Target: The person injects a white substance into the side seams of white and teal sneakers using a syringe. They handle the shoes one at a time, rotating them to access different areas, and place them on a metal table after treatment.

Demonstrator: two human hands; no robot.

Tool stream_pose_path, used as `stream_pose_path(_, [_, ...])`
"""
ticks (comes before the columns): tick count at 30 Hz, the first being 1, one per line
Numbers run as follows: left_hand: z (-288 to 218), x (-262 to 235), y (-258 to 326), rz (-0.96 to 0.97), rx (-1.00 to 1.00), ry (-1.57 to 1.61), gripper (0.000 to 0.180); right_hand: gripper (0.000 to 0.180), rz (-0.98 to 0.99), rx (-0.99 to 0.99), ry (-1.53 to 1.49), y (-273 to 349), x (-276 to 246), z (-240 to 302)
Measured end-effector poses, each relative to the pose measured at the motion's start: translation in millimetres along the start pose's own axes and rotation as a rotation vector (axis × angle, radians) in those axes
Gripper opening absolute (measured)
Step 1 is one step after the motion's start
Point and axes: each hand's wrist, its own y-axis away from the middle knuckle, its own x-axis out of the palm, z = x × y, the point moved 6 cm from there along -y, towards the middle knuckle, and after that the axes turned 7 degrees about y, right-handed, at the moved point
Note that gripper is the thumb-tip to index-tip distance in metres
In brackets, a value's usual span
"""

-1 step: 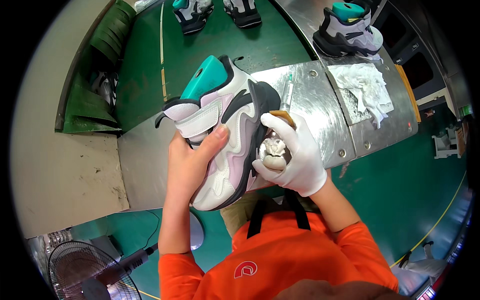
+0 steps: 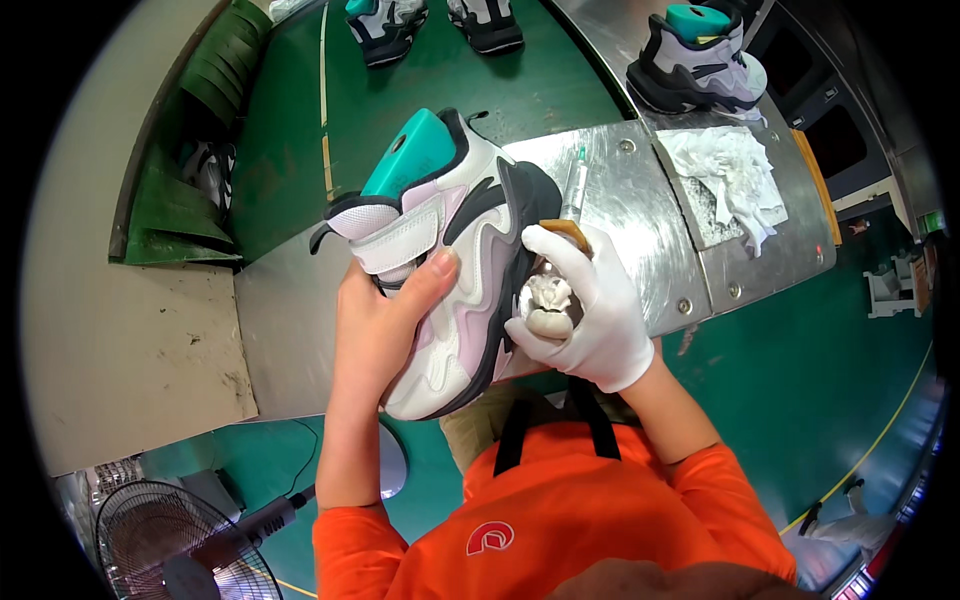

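Note:
In my bare left hand is a white, lilac and black sneaker, tilted with its toe toward me. My left thumb presses on its side by the strap; the other fingers are hidden beneath. A teal block fills the shoe's opening. Close to the sole, my gloved right hand curls around a crumpled whitish wad. A tan curved piece shows by the index finger; its kind is unclear. Just beyond that hand, a clear syringe-like tube with a green tip lies on the metal bench.
Another sneaker stands at the back right, near a white crumpled cloth on a pad. Two more shoes stand on the green belt. Green flaps hang at the left. A fan is at the lower left.

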Motion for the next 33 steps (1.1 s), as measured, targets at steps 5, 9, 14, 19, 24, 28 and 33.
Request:
stream_pose_path(5, [1.9, 0.4, -0.8, 0.02, 0.01, 0.035, 0.052, 0.065, -0.085, -0.056, 0.062, -3.1, -2.3, 2.6])
stream_pose_path(9, [0.7, 3.0, 0.6, 0.03, 0.013, 0.071, 0.052, 0.064, -0.083, -0.057, 0.072, -1.0, -2.4, 2.8])
stream_pose_path(14, [0.3, 0.8, 0.0, 0.02, 0.012, 0.028, 0.052, 0.063, -0.12, -0.1, 0.068, -0.6, -4.6, 4.4])
stream_pose_path(19, [2.5, -0.4, -1.1, 0.026, 0.015, 0.037, 0.053, 0.062, -0.13, -0.107, 0.042, -1.4, -4.8, 4.1])
stream_pose_path(24, [1.2, 0.3, 0.1, 0.028, 0.023, 0.008, 0.054, 0.063, -0.127, -0.11, 0.052, 0.4, -5.5, 4.6])
stream_pose_path(28, [1.1, -0.3, 0.0, 0.031, 0.035, -0.03, 0.055, 0.063, -0.101, -0.097, 0.055, 1.4, -6.3, 4.3])
stream_pose_path(33, [3.1, -3.2, -4.6, 0.039, 0.037, -0.064, 0.055, 0.065, -0.092, -0.004, -0.019, 4.5, -8.9, -3.1])
